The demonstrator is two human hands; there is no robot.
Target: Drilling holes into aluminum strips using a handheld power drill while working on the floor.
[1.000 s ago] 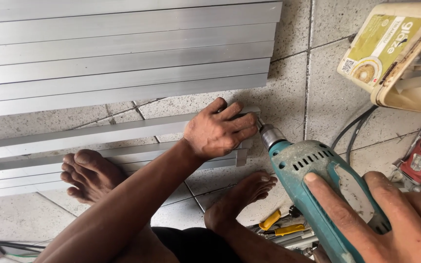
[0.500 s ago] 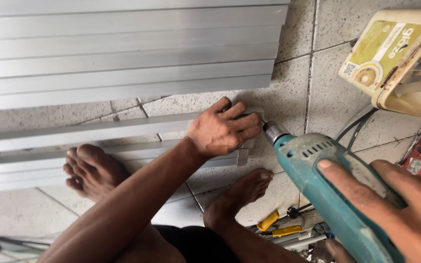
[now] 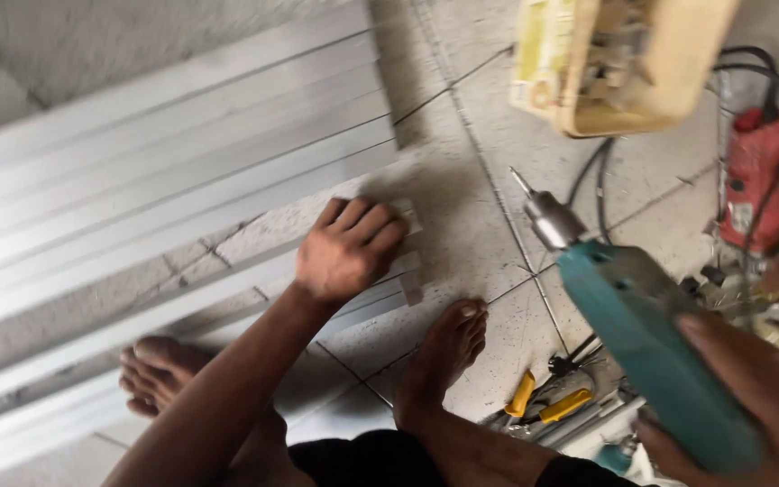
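Left hand [image 3: 346, 248] pressing aluminium strip [image 3: 227, 293], right hand [image 3: 750, 406] gripping teal drill [image 3: 642, 334]

One head-worn view only, looking steeply down past the knees at the tiled floor [image 3: 462, 225]; close in, arm's reach; the right hand [image 3: 750, 406] gripping the teal drill [image 3: 642, 334] fills the lower right corner, nearest the lens; beyond that grip, leftward, the left hand [image 3: 344, 248] presses an aluminium strip [image 3: 137, 320]; frame tilted.

A speckled grey tiled floor [image 3: 462, 216] carried everything — a stack of long pale aluminium profiles [image 3: 164, 180] lay flat at the left, a red corded power tool [image 3: 755, 180] rested at the right, and yellow-handled hand tools [image 3: 547, 401] lay near a bare foot [image 3: 444, 356].
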